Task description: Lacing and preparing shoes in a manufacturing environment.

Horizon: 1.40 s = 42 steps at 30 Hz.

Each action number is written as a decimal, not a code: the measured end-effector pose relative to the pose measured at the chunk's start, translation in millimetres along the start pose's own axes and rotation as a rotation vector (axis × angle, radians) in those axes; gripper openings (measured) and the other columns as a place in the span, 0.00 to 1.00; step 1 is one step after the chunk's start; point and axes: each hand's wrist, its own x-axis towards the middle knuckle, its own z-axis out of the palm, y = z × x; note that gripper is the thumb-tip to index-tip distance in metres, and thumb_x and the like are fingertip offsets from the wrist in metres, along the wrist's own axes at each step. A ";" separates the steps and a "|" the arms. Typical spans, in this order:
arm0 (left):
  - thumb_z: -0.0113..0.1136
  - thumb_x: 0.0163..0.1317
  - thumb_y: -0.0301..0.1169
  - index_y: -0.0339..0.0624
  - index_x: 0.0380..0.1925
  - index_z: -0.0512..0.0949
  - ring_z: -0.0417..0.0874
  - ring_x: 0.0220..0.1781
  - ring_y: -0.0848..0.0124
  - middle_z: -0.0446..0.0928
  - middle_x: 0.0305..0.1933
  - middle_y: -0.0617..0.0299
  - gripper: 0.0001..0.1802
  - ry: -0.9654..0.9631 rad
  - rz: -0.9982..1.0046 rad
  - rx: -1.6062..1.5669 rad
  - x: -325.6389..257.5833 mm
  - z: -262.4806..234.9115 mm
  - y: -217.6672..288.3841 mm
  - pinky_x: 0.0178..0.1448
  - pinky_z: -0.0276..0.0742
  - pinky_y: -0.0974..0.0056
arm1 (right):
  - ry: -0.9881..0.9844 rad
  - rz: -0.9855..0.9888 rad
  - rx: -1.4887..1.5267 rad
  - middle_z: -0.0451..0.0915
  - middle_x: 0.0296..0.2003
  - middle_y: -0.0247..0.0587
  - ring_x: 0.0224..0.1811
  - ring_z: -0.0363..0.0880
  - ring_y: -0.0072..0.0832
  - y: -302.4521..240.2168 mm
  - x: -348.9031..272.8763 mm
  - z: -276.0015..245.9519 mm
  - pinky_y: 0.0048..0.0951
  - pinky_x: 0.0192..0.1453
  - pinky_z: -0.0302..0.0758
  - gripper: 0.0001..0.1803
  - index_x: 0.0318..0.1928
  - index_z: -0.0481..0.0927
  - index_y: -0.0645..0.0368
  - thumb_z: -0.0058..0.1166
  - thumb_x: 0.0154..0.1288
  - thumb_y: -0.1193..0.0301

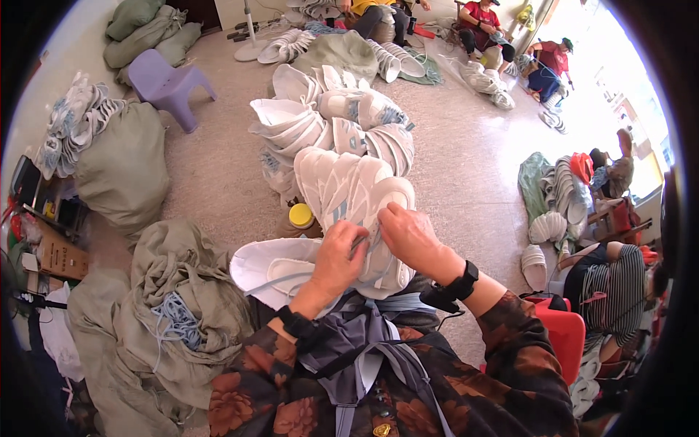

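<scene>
A white and grey shoe upper [392, 273] rests upright over my lap, with its rounded toe end [393, 195] pointing away from me. My left hand [336, 255] is closed in a pinch on a grey-blue shoelace [280, 284], which trails toward the lower left. My right hand [415, 237] is closed over the upper near its toe, thumb and fingertips pressed together; what lies between them is too small to make out. Left of the upper lies another white shoe upper [251, 266], opening upward. Several nested uppers [328, 175] stand just beyond my hands.
More stacked uppers [291, 124] fill the floor ahead. A yellow-lidded jar [301, 215] stands left of them. Blue laces [177, 320] lie on sacking [211, 255]; a stuffed sack [124, 167] and purple chair [169, 84] are farther left. A red stool [562, 335] and seated co-workers [611, 291] are around.
</scene>
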 end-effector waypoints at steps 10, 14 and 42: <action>0.68 0.53 0.25 0.38 0.37 0.77 0.76 0.43 0.55 0.74 0.38 0.54 0.12 0.109 -0.031 0.006 7.8 17.3 0.6 0.50 0.72 0.56 | -0.323 -0.056 -0.145 0.81 0.28 0.53 0.33 0.84 0.49 16.0 31.1 -6.2 0.46 0.36 0.80 0.08 0.29 0.79 0.63 0.58 0.54 0.70; 0.68 0.53 0.26 0.38 0.38 0.76 0.76 0.45 0.54 0.74 0.40 0.53 0.13 0.104 -0.033 0.050 8.9 17.9 3.0 0.51 0.72 0.56 | -0.352 -0.089 0.017 0.81 0.28 0.54 0.34 0.83 0.52 24.6 34.9 -12.4 0.48 0.39 0.78 0.08 0.28 0.79 0.63 0.57 0.51 0.70; 0.69 0.54 0.29 0.38 0.47 0.77 0.76 0.54 0.49 0.75 0.50 0.50 0.20 0.007 0.101 0.162 0.9 11.5 24.5 0.59 0.73 0.53 | 0.091 0.111 0.352 0.77 0.31 0.48 0.31 0.78 0.45 27.6 -29.6 -8.2 0.39 0.36 0.75 0.04 0.37 0.76 0.64 0.55 0.63 0.77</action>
